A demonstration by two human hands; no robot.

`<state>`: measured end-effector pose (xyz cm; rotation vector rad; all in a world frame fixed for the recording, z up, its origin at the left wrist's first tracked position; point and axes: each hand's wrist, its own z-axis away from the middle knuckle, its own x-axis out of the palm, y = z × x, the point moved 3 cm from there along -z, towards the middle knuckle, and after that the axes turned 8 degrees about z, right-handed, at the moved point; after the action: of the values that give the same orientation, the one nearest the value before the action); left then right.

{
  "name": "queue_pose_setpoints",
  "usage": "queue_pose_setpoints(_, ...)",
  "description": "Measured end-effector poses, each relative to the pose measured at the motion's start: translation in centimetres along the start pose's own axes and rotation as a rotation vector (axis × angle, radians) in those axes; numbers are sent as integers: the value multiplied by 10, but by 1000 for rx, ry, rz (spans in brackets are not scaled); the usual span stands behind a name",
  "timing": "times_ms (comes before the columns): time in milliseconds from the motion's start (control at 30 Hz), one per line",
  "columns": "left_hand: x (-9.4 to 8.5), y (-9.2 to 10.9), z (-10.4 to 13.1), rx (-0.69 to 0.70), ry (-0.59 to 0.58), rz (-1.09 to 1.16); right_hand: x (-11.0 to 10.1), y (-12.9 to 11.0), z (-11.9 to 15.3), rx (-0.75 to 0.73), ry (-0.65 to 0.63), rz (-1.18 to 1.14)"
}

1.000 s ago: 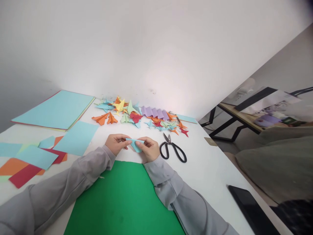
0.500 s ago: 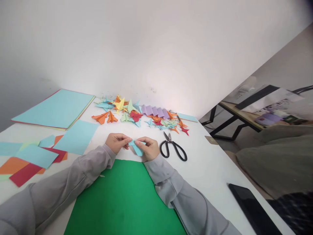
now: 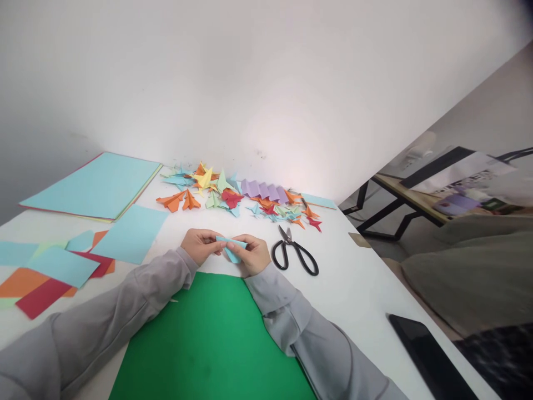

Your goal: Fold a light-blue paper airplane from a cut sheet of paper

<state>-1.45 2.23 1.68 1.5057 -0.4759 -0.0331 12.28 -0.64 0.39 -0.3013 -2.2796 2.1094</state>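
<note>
A small folded piece of light-blue paper (image 3: 234, 254) is pinched between my two hands, just beyond the far edge of the green mat (image 3: 208, 333). My left hand (image 3: 200, 246) grips its left end between thumb and fingers. On the other side, my right hand (image 3: 255, 255) holds it with the thumb pressed on the near face. Fingers hide part of the folds. Black-handled scissors (image 3: 295, 250) lie to the right of my right hand, blades partly spread and pointing toward the wall.
Folded paper shapes (image 3: 204, 178) in several colours lie along the wall, with a purple pleated strip (image 3: 264, 190). At left are a stack of coloured sheets (image 3: 94, 183) and loose cut papers (image 3: 62, 264). A black phone (image 3: 428, 355) rests near the right table edge.
The blue paper has turned in my fingers; its upper edge now stretches straight across between my hands, and less of the lower flap shows. Both hands stay nearly in place.
</note>
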Motion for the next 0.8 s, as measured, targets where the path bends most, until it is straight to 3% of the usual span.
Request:
queue_pose_setpoints(233, -4, -5, -3, -33, 6, 42, 0, -1, 1, 53, 31, -16)
queue_pose_setpoints(600, -3, -4, -4, -20, 16, 68, -2, -5, 1, 8, 78, 13)
queue_pose_setpoints(800, -5, -1, -3, -17, 52, 38, -4, 5, -2, 11, 38, 11)
